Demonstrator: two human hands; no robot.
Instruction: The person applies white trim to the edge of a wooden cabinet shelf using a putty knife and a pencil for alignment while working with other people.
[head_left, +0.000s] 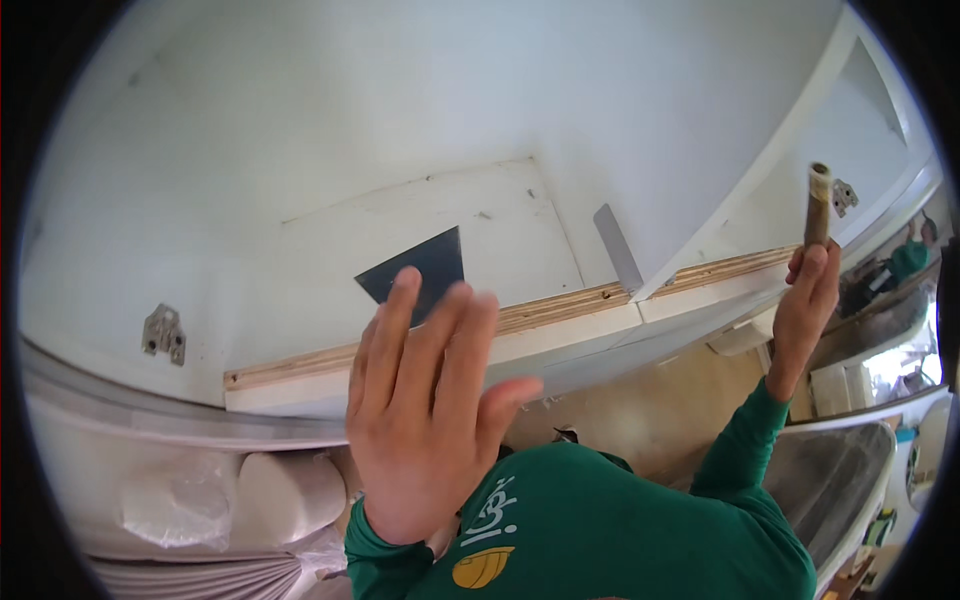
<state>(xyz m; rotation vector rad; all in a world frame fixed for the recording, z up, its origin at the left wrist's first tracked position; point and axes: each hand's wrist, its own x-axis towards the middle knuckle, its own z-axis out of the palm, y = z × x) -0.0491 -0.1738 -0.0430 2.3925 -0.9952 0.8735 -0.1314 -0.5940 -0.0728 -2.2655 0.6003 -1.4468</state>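
My left hand (425,405) is raised over the front edge of a white cabinet, its fingers stretched out and holding nothing. Behind its fingertips a dark, flat, four-cornered piece (440,262) shows against the cabinet floor; the fingers hide its lower part. Off to the right, my right hand (808,300) is closed round the lower end of a brown cylindrical handle (818,205) with a pale rim at its top. What the handle belongs to, if anything, cannot be made out. A grey flat strip (618,248) leans by the cabinet's upright divider (745,165).
Bare plywood (560,308) shows along the cabinet's front edge. Metal hinge plates sit at the left (163,334) and far right (845,197). Below left are a white rounded seat (290,497) and clear plastic wrapping (175,505). A plastic-covered dark surface (835,490) lies at lower right.
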